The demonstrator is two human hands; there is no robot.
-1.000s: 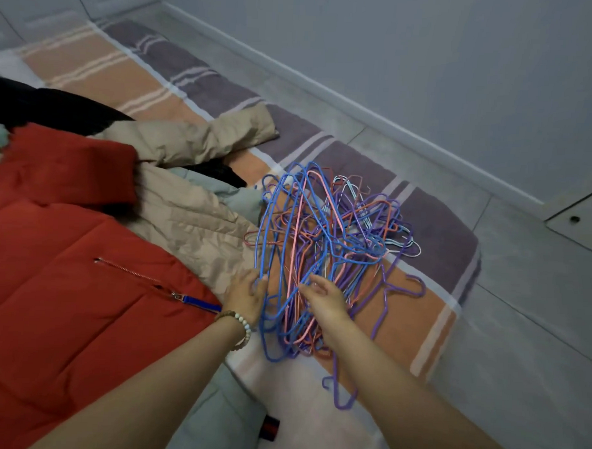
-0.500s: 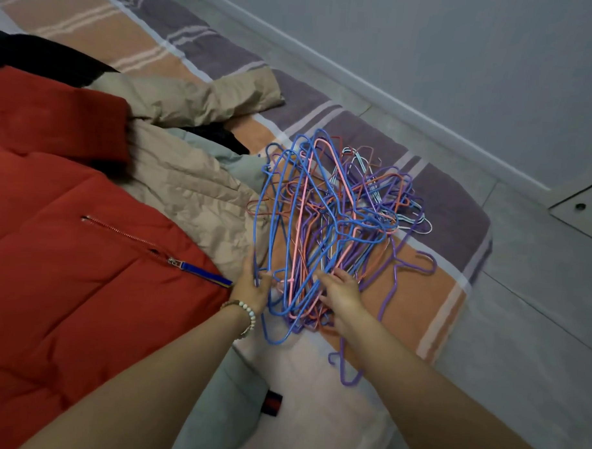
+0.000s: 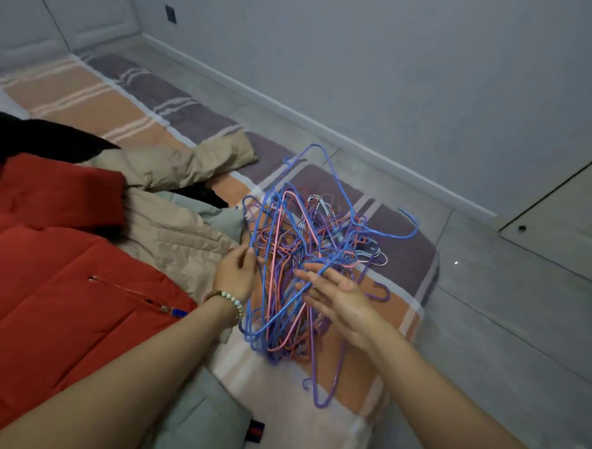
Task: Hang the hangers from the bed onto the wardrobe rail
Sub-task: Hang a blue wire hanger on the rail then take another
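Rising off the bed (image 3: 404,248) now, the tangled hangers (image 3: 297,244) are getting gathered for carrying. The left hand (image 3: 234,272) is pinching a blue wire; the right hand (image 3: 339,299) is spreading straight fingers (image 3: 314,273), gripping nothing.

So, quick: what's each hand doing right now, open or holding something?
Left hand: pinching a blue hanger.
Right hand: open, fingers straight against the hanger pile.

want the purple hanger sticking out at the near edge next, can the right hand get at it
Probably yes. The purple hanger sticks out near the open right hand, nothing covering it. Its upper end runs into the tangle of hangers the left hand pinches, so it may snag.
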